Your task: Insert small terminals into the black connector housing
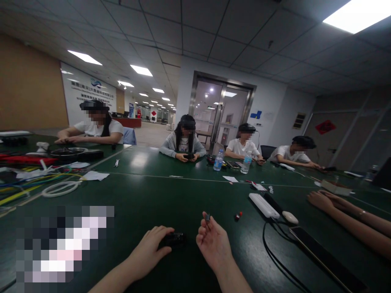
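Observation:
My left hand (151, 248) rests on the dark green table (171, 191) with its fingers wrapped over a small black device (175, 240). My right hand (212, 242) is raised beside it, palm toward me, pinching a tiny dark part (207, 217) at the fingertips. A small red and black piece (238, 215) lies on the table just right of that hand.
A white power strip (263, 204), a black bar, a white mouse-shaped object (290, 217) and a phone (324, 254) with a black cable lie at right. Another person's arms (345, 211) rest at the right edge. Several seated people face me across the table; bottles (218, 160), cables (36, 183) at left.

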A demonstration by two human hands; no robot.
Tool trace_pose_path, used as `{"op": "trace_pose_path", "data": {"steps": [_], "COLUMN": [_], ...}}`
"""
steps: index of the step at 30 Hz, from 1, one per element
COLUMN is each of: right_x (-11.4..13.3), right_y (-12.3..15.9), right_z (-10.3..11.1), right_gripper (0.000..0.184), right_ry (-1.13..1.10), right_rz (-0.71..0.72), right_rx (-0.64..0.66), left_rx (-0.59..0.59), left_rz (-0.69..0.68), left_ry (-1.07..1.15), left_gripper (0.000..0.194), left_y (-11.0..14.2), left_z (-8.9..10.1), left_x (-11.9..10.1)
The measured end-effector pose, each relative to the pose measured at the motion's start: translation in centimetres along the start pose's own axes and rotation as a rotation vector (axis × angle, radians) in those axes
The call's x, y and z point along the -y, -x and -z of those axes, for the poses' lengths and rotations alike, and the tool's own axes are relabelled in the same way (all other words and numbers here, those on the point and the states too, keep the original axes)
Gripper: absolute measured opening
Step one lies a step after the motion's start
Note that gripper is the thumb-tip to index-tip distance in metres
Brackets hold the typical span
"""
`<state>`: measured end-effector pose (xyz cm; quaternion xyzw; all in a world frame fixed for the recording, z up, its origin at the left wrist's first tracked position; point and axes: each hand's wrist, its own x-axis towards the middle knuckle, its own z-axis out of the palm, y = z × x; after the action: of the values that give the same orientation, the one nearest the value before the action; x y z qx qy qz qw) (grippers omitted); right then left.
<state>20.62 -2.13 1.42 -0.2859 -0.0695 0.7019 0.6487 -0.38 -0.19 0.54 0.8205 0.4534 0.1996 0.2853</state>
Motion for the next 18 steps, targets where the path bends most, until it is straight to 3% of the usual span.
{"op": "trace_pose_path", "data": {"steps": [18], "right_x": [-0.07], "right_y": [0.05], "right_z": [-0.15], "right_gripper": [0.019], "right_ry": [-0.012], "right_rz": [0.005], "right_rx": [-0.009], "left_rx": [0.007], "left_rz": [0.037], "left_ry": [-0.028], "left_gripper": [0.043], "left_y": [-0.04], "left_z": [0.02], "left_x": [-0.25]}}
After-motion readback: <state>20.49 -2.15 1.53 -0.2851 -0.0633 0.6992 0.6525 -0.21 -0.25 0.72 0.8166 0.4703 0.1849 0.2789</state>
